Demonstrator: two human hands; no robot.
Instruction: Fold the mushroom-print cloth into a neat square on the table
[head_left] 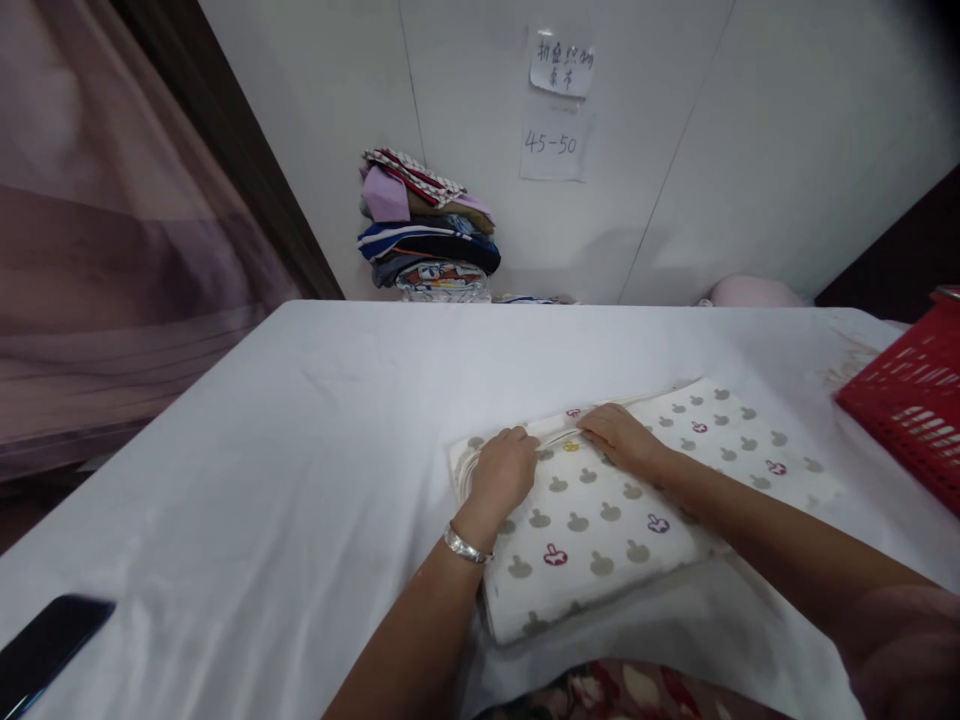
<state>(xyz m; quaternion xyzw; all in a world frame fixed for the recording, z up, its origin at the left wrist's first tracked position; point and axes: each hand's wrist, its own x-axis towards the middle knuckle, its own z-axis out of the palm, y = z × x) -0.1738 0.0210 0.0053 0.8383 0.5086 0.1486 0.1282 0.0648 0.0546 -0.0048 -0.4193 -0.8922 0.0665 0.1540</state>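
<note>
A white cloth [600, 530] printed with grey, red, yellow and purple mushroom-like shapes lies folded in layers in front of me. My left hand [504, 466], with a silver bracelet at the wrist, grips the far left part of the folded edge, fingers curled over it. Further right along that same edge, my right hand [616, 436] pinches the upper layer. Beyond my right forearm, a lower layer of the cloth stretches out to the right. The fingertips of both hands are partly hidden.
The cloth lies on a bed-like surface with a white cover [300, 450]. At the right edge stands a red plastic basket [907, 390]. A dark phone [49, 645] rests at lower left. Folded clothes [427, 235] are piled against the wall; a pink curtain [112, 250] hangs left.
</note>
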